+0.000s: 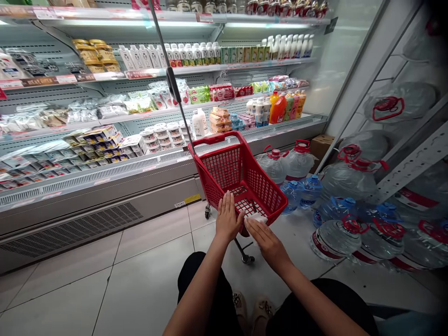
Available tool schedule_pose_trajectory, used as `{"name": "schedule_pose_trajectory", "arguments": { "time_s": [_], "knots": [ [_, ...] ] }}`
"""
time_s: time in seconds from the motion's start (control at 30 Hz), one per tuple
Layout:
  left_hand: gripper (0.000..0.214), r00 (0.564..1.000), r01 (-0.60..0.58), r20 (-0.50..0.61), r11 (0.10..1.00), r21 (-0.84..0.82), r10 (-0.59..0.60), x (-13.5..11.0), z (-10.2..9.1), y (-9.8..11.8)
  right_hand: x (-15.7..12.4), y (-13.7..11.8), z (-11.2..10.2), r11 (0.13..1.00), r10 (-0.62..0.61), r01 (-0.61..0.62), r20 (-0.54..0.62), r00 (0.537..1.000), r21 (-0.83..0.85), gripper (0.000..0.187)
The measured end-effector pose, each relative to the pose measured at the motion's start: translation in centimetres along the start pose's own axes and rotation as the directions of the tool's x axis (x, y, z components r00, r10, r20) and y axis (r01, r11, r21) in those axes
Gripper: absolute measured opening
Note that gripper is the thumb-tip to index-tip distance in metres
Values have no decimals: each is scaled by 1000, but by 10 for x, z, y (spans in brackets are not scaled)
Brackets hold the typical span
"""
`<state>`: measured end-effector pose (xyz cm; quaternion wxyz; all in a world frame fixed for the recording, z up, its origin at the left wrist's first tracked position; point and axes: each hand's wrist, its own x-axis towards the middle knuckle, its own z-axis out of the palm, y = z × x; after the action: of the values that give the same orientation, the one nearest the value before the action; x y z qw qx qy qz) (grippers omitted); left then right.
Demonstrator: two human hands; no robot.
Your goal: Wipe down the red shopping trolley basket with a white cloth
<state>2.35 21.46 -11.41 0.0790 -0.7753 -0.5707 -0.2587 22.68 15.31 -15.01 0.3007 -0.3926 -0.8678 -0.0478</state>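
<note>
A red plastic shopping basket cart (266, 186) with lattice walls stands on the floor in front of me. Over its near rim, my left hand (228, 217) lies flat with its fingers stretched out and holds nothing visible. My right hand (268, 240) is beside it at the near corner, fingers extended and side by side. A small crumpled white thing (258, 217), perhaps tissue or plastic, shows just beyond the right fingers. Whether the fingers touch it, I cannot tell. The two hands nearly meet at the thumbs. A long thin metal pole (161, 42) rises from the cart's back left corner.
An open refrigerated case (168, 168) with bottles, cartons and cups runs behind the cart. Large water jugs (336, 238) with red handles and blue-capped bottles (310, 191) crowd the floor at right. Pale tiles (150, 280) extend left; my knees flank the cart's near end.
</note>
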Motion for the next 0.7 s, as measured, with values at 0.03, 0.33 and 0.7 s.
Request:
{"name": "schedule_pose_trajectory", "arguments": {
  "time_s": [0.03, 0.33, 0.7],
  "knots": [
    [81, 1000, 10, -11, 1000, 26, -10, -3, -1, 0, 1, 3, -1, 999, -44, 45, 16, 999, -9, 86],
    [67, 997, 17, 71, 986, 163, -29, -13, -18, -8, -23, 100, -33, 992, -46, 45, -11, 999, -116, 85],
    [67, 995, -96, 20, 982, 161, 94, -20, 17, 46, 3, 36, -4, 999, -20, 18, -55, 998, -41, 90]
  ]
}}
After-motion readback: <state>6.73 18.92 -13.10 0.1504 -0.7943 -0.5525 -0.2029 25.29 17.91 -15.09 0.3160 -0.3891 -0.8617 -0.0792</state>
